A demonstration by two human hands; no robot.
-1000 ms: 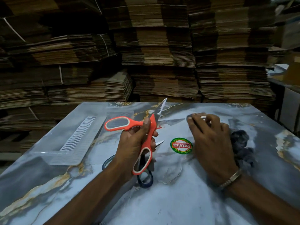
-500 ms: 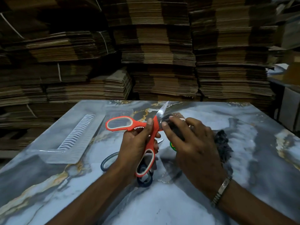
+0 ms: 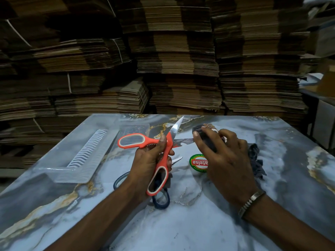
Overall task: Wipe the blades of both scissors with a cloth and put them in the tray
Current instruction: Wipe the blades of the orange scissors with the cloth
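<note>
My left hand point(image 3: 148, 160) grips the orange scissors point(image 3: 159, 161) above the table, with the blades spread apart. One blade points up and away, the other lies level toward the right. My right hand point(image 3: 226, 160) pinches the dark cloth point(image 3: 205, 134) around the far part of that level blade. The rest of the cloth trails behind my wrist. The blue scissors point(image 3: 160, 197) lie on the table under my left hand, mostly hidden. The clear plastic tray point(image 3: 87, 163) sits at the left of the table.
The marbled table point(image 3: 181, 223) carries a round green and red sticker point(image 3: 198, 163) between my hands. Tall stacks of flattened cardboard point(image 3: 172, 60) stand right behind the far edge. A metal stand point(image 3: 319, 113) is at the right.
My right hand lifted the cloth off the table and brought it left onto the scissors' blade, then slid it outward along the blade. The orange scissors stayed held, blades spread.
</note>
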